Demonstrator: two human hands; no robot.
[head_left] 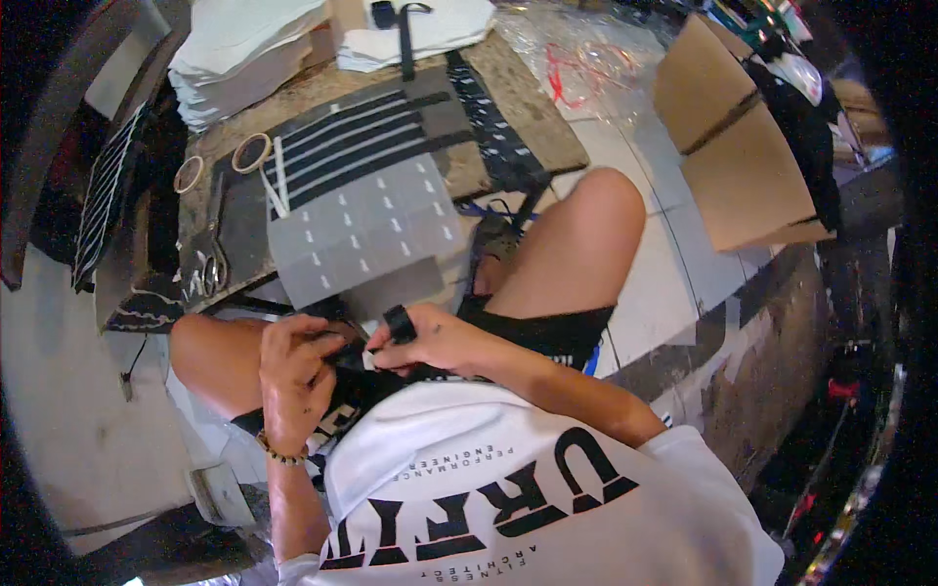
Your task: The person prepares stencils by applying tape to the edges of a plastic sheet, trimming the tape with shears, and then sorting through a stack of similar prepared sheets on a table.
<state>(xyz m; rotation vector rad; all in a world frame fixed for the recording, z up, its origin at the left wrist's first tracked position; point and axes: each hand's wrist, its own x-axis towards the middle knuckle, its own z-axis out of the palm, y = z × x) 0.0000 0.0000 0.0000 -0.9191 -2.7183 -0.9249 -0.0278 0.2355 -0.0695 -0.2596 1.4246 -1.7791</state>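
Above my lap, my right hand [435,340] pinches a black strip [399,323], whose loop stands up over the fingers. A small white piece [368,359] shows at the tips of the same fingers. My left hand [293,366] is close beside it with curled fingers. Something dark lies at its fingertips, but against the black shorts I cannot make out what. Just beyond my hands, a translucent grey sheet [366,227] with rows of small white marks hangs over the near edge of a low worktable [528,83]. Black strips [352,137] lie side by side behind it.
Scissors [210,264] and two tape rolls, one nearer the middle [252,153], lie on the table's left. White stacks [244,49] stand at the back. An open cardboard box [738,146] is on the right, near clear plastic with red string [576,73]. My bent knees flank the table.
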